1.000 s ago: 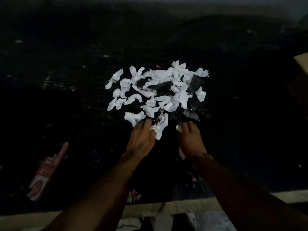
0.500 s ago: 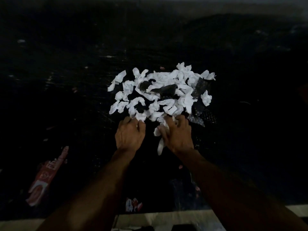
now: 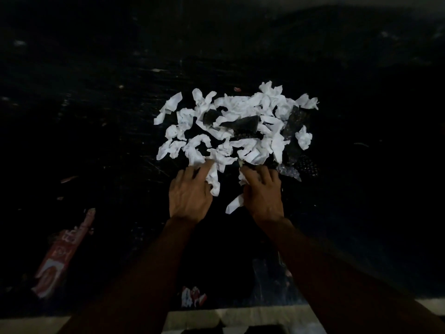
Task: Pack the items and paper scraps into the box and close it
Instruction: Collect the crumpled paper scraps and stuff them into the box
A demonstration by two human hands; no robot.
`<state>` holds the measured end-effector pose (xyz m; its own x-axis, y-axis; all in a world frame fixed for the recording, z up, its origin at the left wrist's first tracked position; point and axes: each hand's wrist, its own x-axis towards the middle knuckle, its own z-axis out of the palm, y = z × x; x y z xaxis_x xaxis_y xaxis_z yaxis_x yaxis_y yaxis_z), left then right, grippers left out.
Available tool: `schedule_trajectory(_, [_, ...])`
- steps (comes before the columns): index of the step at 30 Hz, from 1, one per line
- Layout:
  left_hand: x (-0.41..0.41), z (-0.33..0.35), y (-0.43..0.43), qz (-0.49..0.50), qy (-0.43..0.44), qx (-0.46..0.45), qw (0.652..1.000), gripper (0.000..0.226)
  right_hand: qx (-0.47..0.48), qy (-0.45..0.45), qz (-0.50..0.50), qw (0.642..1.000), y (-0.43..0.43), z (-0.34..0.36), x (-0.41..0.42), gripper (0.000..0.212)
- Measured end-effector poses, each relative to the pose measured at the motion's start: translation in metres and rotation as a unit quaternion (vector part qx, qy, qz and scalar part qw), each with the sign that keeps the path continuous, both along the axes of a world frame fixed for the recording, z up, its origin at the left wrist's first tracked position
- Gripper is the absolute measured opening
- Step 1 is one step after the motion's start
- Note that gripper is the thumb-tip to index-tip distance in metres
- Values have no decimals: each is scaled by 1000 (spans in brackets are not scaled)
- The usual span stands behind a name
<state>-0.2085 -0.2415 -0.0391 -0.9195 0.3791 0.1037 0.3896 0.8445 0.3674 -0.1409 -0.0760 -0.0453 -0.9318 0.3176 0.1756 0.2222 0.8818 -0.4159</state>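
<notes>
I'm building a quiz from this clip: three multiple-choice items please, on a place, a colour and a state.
1. Where does the red-and-white packet lie? A) on the pile B) right of the pile C) near left, apart from the pile
2. What colour are the paper scraps? A) white B) yellow C) blue
3. How do the scraps lie? A) stacked flat B) crumpled, loosely piled C) packed in a box

1 C: it lies on the dark surface, well left of the pile.
2 A: all show white.
3 B: they lie crumpled before the left hand and right hand.
</notes>
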Motion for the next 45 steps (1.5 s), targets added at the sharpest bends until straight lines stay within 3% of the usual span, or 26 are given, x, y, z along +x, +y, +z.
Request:
schedule_trajectory(3, [-1,-3,0,-17,17,-32,999,61,0,-37,5,999,-1,2,3,43])
schedule_trajectory(5, [1,1,1,-34,18,-39,999,55,9,-47,-12,999,-2,7,3,32])
schedule_trajectory(7, [2,4,1,-47,12,-24,999,50,26,-46,-25,998,-6,10,6,26])
schedule_trajectory(12, [5,-2,-5,-92,5,36,995,48,70,-32,-28,997,-7,1,14,41])
schedule_trajectory(15, [3,-7,-2,-79,11,52,995,46,59,-13,-7,998,-5,-5,14,35])
schedule_trajectory(20, [5,-8,1,-29,11,111,993,14,17,7,-20,1000,5,-10,10,19])
schedule_trajectory(25, [10,4,1,-6,-46,189,981,35,-65,-23,-25,997,20,12,-1,26])
schedule_trajectory(29, [15,10,0,6,-58,227,972,56,-149,22,-70,986,17,23,-1,29])
schedule_trajectory(32, [10,9,1,48,-50,224,972,75,-261,38,-162,951,11,28,5,58])
schedule_trajectory(34, [7,4,2,52,-36,164,984,80,-291,23,-220,931,12,30,-1,76])
schedule_trajectory(37, [5,-5,5,19,18,69,997,62,-213,-61,-253,942,20,30,-16,57])
schedule_trajectory(40, [3,-13,3,12,65,72,995,36,-116,-108,-213,964,15,28,-13,41])
schedule_trajectory(45, [-1,-18,1,-9,55,88,995,16,-1,14,-148,989,-6,-1,4,30])
